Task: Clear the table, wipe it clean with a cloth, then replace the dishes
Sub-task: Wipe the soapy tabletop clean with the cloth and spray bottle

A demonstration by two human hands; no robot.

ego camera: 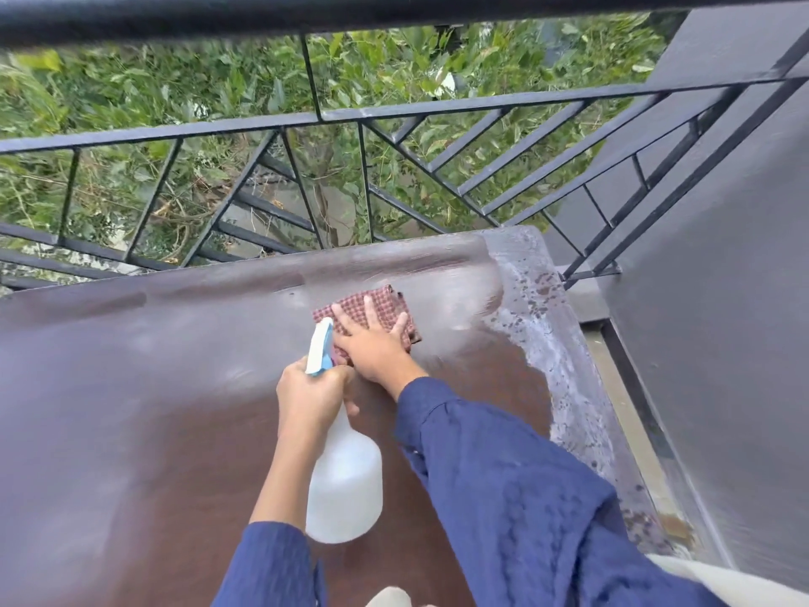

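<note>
The right hand (372,343) lies flat, fingers spread, on the checked cloth (392,302). It presses the cloth down on the brown desk (153,387) near the far right corner, I think so it can rub the wet part clean. The left hand (308,400) is wrapped round the neck of the spray bottle (346,488), just beside the cloth, likely held ready to wet the desk more. No dishes show, the bottle's top hides a bit of the cloth, and the near edge of the desk is cut off.
</note>
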